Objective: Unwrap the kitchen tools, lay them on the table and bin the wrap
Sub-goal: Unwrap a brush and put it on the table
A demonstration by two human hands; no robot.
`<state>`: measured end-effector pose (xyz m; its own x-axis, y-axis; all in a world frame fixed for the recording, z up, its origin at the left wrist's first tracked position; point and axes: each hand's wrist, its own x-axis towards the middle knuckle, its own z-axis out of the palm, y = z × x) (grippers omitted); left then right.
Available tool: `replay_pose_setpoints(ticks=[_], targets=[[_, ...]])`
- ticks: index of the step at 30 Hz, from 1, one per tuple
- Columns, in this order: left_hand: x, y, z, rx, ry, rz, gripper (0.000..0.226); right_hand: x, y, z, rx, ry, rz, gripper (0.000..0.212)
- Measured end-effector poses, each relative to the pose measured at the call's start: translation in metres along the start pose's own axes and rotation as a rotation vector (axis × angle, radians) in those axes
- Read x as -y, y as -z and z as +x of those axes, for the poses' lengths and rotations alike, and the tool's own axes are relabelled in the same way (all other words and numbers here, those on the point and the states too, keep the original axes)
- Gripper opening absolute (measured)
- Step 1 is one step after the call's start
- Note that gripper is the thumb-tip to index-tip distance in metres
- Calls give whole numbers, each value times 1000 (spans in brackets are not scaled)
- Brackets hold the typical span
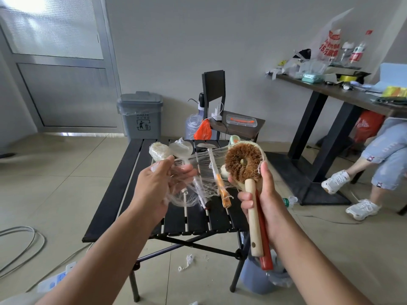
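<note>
Room clutter around the work area

A black chair (214, 89) stands by the grey wall, a water jug with a pump (193, 126) and an orange bag (203, 129) at its foot. A low dark stool (240, 126) carries a clear box (241, 121). To the right, a long dark desk (343, 93) is piled with bottles, bags and packets; a seated person's legs and white sneakers (361, 209) show below. Grey cables (24, 241) loop on the tiled floor.

Place: I'm seeing a plain, makeshift workroom.
Signs: tiled floor (330, 249), grey waste bin (141, 116), folding slatted worktop (123, 186), cluttered side desk (352, 93), loose cables (19, 245).
</note>
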<state>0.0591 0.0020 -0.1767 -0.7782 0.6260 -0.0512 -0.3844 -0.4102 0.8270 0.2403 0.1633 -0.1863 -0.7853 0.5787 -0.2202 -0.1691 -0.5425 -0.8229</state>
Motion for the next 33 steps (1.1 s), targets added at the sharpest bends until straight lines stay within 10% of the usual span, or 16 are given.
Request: replay_pose_setpoints(ticks=[5,13,23,28,33], targets=[[1,3,1,-67,-21,197,27,2,9,2,276,-137,144,90],[5,-5,-15,261,75,552,40,-7,10,0,383,-122,-50,59],[13,-7,-11,143,-18,446,46,-4,2,-7,397,-248,-41,74],[8,3,2,64,-83,350,9,-2,-4,-17,367,-257,23,97],[8,3,6,-30,-95,302,36,-2,-2,-16,375,-270,91,89]])
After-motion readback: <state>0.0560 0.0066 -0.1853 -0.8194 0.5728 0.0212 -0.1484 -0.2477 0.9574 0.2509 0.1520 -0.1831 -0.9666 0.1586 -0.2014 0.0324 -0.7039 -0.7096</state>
